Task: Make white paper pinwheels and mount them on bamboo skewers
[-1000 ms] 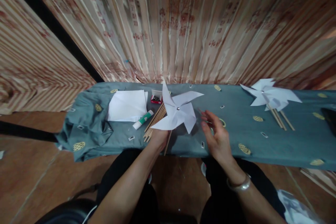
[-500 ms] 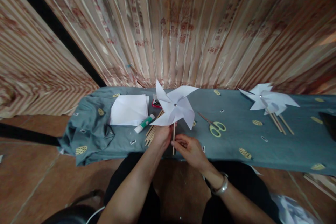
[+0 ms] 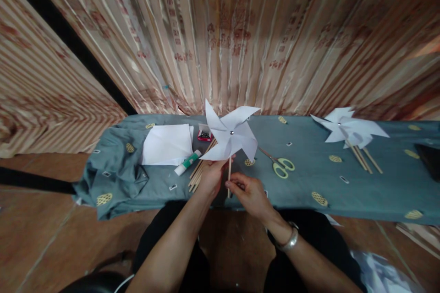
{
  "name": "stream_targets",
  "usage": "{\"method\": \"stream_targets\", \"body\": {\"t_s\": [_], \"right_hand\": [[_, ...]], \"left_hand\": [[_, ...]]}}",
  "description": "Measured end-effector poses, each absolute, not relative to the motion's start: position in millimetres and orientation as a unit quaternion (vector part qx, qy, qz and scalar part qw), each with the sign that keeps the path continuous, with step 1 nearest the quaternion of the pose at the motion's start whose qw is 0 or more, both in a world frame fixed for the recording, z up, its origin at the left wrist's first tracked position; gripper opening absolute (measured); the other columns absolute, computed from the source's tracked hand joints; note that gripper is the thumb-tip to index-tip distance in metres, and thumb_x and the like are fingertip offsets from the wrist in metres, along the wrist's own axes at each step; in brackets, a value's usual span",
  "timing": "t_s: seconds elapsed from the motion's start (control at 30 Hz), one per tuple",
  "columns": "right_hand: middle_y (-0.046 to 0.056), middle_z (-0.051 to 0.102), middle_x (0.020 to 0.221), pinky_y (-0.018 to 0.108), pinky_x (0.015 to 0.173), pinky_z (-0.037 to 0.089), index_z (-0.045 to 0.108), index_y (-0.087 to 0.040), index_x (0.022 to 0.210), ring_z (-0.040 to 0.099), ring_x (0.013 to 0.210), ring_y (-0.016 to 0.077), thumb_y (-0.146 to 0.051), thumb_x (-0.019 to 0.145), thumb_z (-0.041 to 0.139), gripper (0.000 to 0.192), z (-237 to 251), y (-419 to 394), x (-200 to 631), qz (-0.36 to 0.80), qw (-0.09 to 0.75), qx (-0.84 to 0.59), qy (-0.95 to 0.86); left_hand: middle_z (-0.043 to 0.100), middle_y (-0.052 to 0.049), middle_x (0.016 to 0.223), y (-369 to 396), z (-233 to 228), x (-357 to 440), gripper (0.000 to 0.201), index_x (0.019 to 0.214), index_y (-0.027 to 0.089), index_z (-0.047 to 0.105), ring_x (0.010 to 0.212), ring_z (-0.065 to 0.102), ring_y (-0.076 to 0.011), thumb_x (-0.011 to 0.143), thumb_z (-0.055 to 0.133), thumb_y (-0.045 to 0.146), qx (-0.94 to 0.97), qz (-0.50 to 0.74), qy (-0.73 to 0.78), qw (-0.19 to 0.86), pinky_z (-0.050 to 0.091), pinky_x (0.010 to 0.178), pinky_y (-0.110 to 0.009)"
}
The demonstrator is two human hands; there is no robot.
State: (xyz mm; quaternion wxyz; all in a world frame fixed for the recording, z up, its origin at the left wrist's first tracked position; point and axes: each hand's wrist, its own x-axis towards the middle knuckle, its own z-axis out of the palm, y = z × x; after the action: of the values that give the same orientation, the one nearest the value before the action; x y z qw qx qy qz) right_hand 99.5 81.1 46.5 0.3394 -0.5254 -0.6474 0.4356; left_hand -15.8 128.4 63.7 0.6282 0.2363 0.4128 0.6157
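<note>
1. My left hand (image 3: 212, 175) is closed round the upper part of the pinwheel (image 3: 231, 139) stick, just under the paper blades. The fingers are wrapped, and the thumb side is partly hidden by the paper.
2. My right hand (image 3: 249, 192) pinches the lower part of the same stick between thumb and fingertips, with the other fingers curled in. A metal bangle (image 3: 288, 241) sits on that wrist.
3. The pinwheel is held upright above the near edge of the table (image 3: 309, 183), in front of my knees. It has white paper blades, a small metal pin at the centre and a thin wooden stick pointing down.
4. A grey-green cloth with yellow oval motifs covers the table.
5. Left of my hands, loose wooden sticks (image 3: 199, 171) lie in a bundle, partly behind the left hand. A glue stick (image 3: 187, 162) with a green label lies just beside a stack of white paper (image 3: 167, 144).
6. A small red box (image 3: 205, 135) sits behind the pinwheel. I cannot make out its contents.
7. Right of my hands, yellow-handled scissors (image 3: 278, 164) lie flat on the cloth, apart from both hands.
8. At the far right, finished pinwheels (image 3: 347, 128) lie on the cloth in a pile, sticks pointing toward me. I cannot tell how many.
9. Behind the table hangs a striped curtain (image 3: 240, 36) in tan and red.
</note>
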Motion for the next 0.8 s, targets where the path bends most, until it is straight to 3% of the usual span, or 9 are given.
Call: {"method": "stream_targets", "body": {"t_s": [0.27,0.5,0.67,0.8], "right_hand": [[0.002,0.072,0.079,0.026,0.066,0.047,0.068,-0.019,0.087,0.065,0.071,0.0167,-0.031,0.085,0.059,0.015,50,88,111,0.427,0.376,-0.529,-0.630],[0.001,0.073,0.080,0.026,0.066,0.048,0.069,-0.020,0.088,0.066,0.071,0.0160,-0.032,0.086,0.059,0.016,56,88,119,0.403,0.366,-0.530,-0.650],[0.002,0.073,0.073,0.026,0.061,0.048,0.070,-0.022,0.080,0.066,0.064,0.0166,-0.044,0.083,0.062,0.025,66,92,146,0.289,0.411,-0.591,-0.631],[0.003,0.074,0.077,0.030,0.069,0.050,0.070,-0.022,0.089,0.066,0.069,0.0175,-0.043,0.082,0.063,0.023,70,99,167,0.211,0.490,-0.637,-0.557]], "left_hand": [[0.076,-0.005,0.075,124,62,-15,0.026,0.072,0.018,0.077,0.074,0.066,-0.0175,0.048,0.085,0.025,0.292,0.567,0.445,0.629,0.048,0.081,-0.032],[0.074,-0.004,0.071,124,59,-14,0.026,0.070,0.018,0.077,0.070,0.065,-0.0173,0.047,0.085,0.025,0.309,0.542,0.477,0.620,0.048,0.078,-0.032],[0.075,-0.004,0.074,126,55,-15,0.028,0.072,0.019,0.077,0.073,0.065,-0.0170,0.047,0.086,0.026,0.310,0.553,0.472,0.613,0.048,0.082,-0.033],[0.074,-0.003,0.072,125,53,-14,0.025,0.071,0.019,0.077,0.070,0.064,-0.0163,0.049,0.085,0.026,0.322,0.546,0.476,0.610,0.049,0.080,-0.033]]}}
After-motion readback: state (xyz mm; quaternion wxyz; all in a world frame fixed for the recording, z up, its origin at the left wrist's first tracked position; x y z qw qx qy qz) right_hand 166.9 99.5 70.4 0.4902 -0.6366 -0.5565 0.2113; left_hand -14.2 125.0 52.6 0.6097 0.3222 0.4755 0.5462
